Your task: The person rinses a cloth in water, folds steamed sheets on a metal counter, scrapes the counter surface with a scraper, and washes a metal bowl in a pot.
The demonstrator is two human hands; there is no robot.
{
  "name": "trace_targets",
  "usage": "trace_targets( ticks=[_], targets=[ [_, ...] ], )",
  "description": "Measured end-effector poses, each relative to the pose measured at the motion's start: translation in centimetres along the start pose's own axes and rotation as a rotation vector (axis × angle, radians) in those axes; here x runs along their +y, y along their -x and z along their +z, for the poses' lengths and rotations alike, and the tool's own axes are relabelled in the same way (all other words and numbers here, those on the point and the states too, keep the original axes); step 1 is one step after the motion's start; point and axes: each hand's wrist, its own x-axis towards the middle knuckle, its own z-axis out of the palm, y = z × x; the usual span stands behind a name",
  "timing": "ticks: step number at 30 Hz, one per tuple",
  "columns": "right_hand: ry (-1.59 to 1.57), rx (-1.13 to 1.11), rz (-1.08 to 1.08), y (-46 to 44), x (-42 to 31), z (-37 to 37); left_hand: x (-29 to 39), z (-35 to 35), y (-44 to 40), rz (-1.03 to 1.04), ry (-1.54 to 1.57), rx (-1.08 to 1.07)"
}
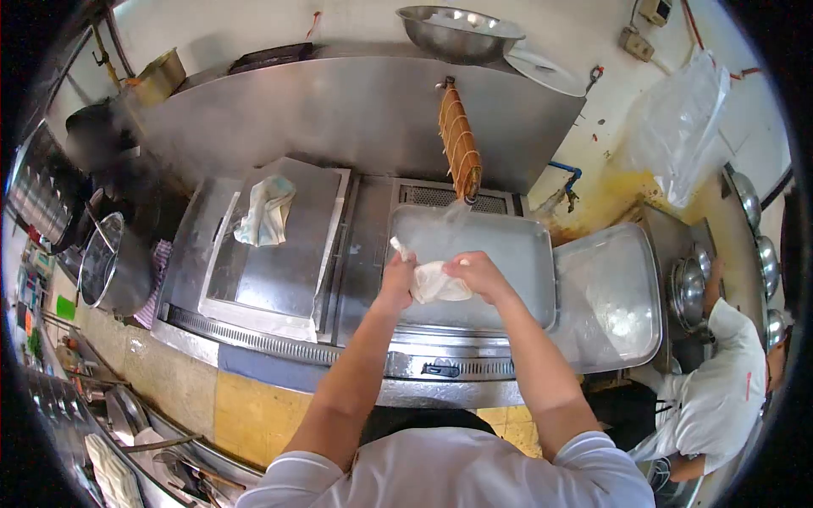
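A white cloth (442,284) is stretched and bunched between my two hands. My left hand (397,278) is closed around one end, and a twisted corner sticks up above it. On the other side, my right hand (477,273) pinches the cloth's edge. Both hands are over a large shallow metal tray (508,313) that appears to hold water. A spout wrapped in tied brown material (460,140) hangs above the tray's far side, with a stream coming from its lower end. Left of the tray, a second crumpled cloth (268,212) lies on a flat metal sheet (275,275).
A translucent rectangular tray (610,296) stands on the right. Close by, a person in a white shirt (720,394) bends down. A steel bowl (457,34) sits on the ledge above. A tall pot (118,271) stands at left, with steam around the stove behind it.
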Motion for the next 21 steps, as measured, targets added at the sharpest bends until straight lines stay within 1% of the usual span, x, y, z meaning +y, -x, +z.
trace_targets(
  ticks=[2,4,6,7,8,10,11,13,15,16,17,19,20,21],
  targets=[
    [-0.336,0.097,-0.059,-0.1,0.4,0.1,0.7,0.7,1.5,-0.073,0.19,0.028],
    [-0.098,0.285,-0.374,-0.2,-0.4,2.8,-3.9,-1.4,-2.7,0.067,0.115,-0.238],
    [0.112,0.462,-0.702,-0.4,-1.4,7.4,-8.2,-2.7,-5.6,0.181,0.408,-0.469],
    [0.198,0.493,-0.762,-0.2,-1.6,8.6,-10.3,-2.2,-6.1,0.22,0.748,-0.558],
    [0.283,0.529,-0.821,0.0,-1.8,9.8,-9.2,-1.5,-4.8,0.195,0.702,-0.596],
    [0.43,0.49,-0.723,0.7,-2.2,10.1,-7.2,-0.3,-2.4,0.148,0.607,-0.673],
    [0.425,0.506,-0.68,0.3,-2.2,9.3,-6.6,0.6,-2.0,0.144,0.649,-0.735],
    [0.408,0.537,-0.59,-1.2,-2.2,6.2,-4.9,2.8,-1.3,-0.027,0.542,-0.578],
    [0.488,0.571,-0.439,-3.4,-0.7,4.7,-3.3,5.1,-0.8,-0.346,0.242,-0.137],
    [0.529,0.587,-0.364,-3.9,-0.6,4.4,-4.6,4.2,-1.9,-0.276,0.348,-0.235],
    [0.485,0.57,-0.441,-3.8,-0.3,5.5,-5.9,3.4,-2.9,-0.204,0.453,-0.335],
    [0.396,0.533,-0.596,-2.8,-0.4,8.4,-6.9,2.4,-4.8,-0.098,0.537,-0.437],
    [0.365,0.582,-0.577,-2.8,-0.3,8.2,-7.0,2.2,-4.9,-0.107,0.517,-0.408],
    [0.331,0.638,-0.561,-3.4,-0.5,7.6,-4.3,3.7,-2.8,-0.16,0.494,-0.331]
  ],
)
